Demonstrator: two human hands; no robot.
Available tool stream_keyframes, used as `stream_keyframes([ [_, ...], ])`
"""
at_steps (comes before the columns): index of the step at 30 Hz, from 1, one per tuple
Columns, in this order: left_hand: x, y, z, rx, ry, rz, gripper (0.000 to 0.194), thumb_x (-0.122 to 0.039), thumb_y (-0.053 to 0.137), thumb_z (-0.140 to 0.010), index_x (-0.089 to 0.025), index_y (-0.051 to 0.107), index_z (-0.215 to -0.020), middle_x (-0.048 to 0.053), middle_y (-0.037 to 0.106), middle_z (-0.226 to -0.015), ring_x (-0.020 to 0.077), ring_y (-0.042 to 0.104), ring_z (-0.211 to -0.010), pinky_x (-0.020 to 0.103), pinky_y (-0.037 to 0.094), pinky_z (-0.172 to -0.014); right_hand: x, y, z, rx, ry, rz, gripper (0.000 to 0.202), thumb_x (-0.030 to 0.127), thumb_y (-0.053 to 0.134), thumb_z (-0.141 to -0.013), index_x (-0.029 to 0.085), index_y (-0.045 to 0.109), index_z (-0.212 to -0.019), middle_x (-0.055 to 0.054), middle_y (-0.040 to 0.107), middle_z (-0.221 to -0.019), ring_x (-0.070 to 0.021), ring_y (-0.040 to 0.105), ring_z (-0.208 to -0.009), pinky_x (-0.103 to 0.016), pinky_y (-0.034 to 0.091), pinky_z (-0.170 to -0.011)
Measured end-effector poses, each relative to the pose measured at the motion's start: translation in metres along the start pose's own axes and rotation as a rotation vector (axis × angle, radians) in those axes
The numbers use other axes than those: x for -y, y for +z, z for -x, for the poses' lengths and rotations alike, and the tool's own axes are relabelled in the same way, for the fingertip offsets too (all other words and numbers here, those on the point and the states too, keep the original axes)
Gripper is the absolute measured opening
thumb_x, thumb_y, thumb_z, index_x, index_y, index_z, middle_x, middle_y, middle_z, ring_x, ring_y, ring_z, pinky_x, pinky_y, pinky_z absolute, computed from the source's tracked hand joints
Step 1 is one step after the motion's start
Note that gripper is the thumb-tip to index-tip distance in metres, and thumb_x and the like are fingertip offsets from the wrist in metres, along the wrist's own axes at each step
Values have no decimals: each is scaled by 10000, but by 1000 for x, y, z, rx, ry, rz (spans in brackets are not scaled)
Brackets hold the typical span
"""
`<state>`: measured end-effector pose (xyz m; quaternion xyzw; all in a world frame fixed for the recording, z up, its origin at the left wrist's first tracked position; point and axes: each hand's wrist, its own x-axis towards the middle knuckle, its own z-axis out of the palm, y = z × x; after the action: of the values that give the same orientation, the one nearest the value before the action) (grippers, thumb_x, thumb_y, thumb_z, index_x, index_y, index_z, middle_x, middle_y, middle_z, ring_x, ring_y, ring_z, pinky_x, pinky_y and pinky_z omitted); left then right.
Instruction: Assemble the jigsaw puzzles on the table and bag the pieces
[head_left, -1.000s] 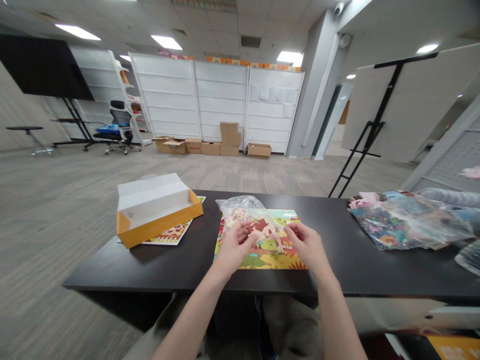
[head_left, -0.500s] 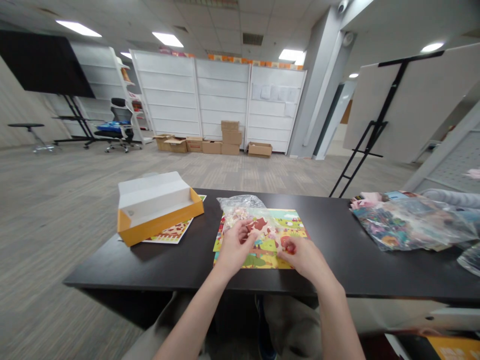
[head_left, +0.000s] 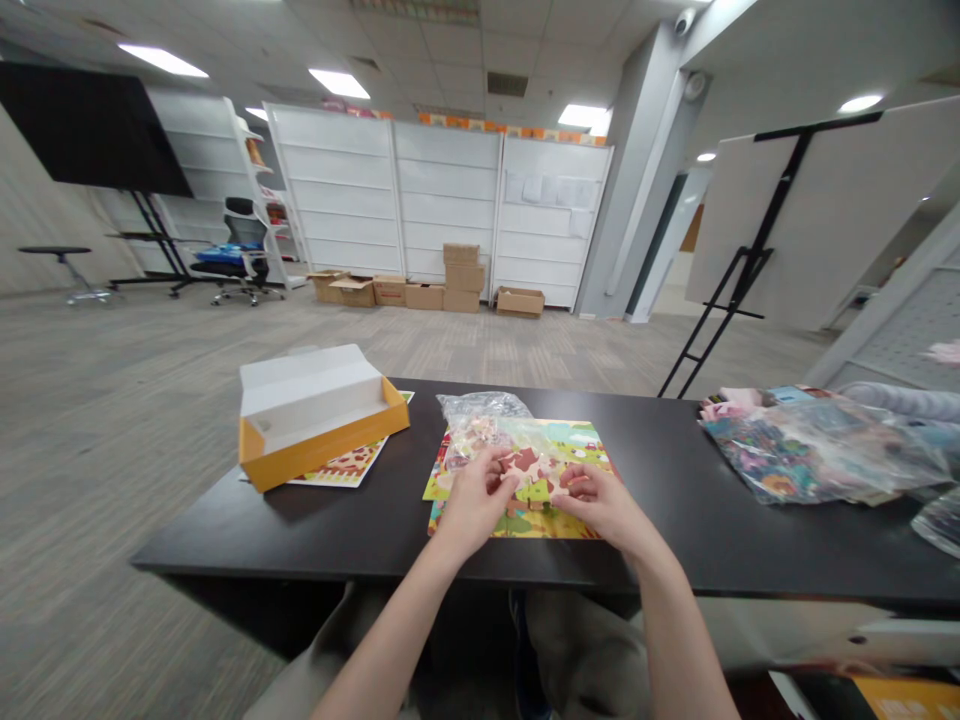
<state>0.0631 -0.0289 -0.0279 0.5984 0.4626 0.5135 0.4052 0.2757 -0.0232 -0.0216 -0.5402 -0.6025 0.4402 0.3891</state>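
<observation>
Colourful farm-picture sheets lie on the dark table in front of me, one overlapping another. A clear plastic bag with small pieces inside rests over their upper left part. My left hand is at the bag's lower edge, fingers curled with the thumb close to them; what they hold, if anything, is too small to name. Over the right part of the sheets, my right hand is bent, thumb and fingertips close together near a brown and pink patch. Whether it pinches a piece cannot be made out.
On the left of the dark table, an open orange and white box sits partly on another printed sheet. Clear bags with colourful contents lie at the right. Shelves, cardboard boxes and a chair stand beyond.
My right hand has shifted slightly left, towards my left hand, and its fingers have changed their bend. The left hand is almost where it was.
</observation>
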Motion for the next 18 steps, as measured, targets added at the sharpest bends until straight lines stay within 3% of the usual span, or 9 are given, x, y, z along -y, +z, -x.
stream_keyframes([
  [8,1,0,1,-16,20,-108,353,-262,629,-851,-157,650,-1187,42,700,-860,190,699,-797,309,571,-740,-6,-2,-4,-43,145,-184,369,464,882,-591,176,710,-745,-24,712,-610,-135,627,-500,-248,515,-508],
  [13,6,0,2,-16,43,-164,367,-260,624,-860,-184,659,-1217,35,713,-856,189,702,-787,301,569,-733,-3,-3,-2,-25,101,-202,375,460,886,-597,176,712,-769,-42,735,-668,-173,694,-605,-249,544,-530],
  [18,7,0,2,-11,53,-202,351,-258,606,-872,-185,660,-1210,25,709,-838,182,695,-750,291,558,-699,-3,-3,2,-40,39,-181,383,433,876,-622,172,693,-834,3,699,-653,-132,646,-571,-214,508,-495],
])
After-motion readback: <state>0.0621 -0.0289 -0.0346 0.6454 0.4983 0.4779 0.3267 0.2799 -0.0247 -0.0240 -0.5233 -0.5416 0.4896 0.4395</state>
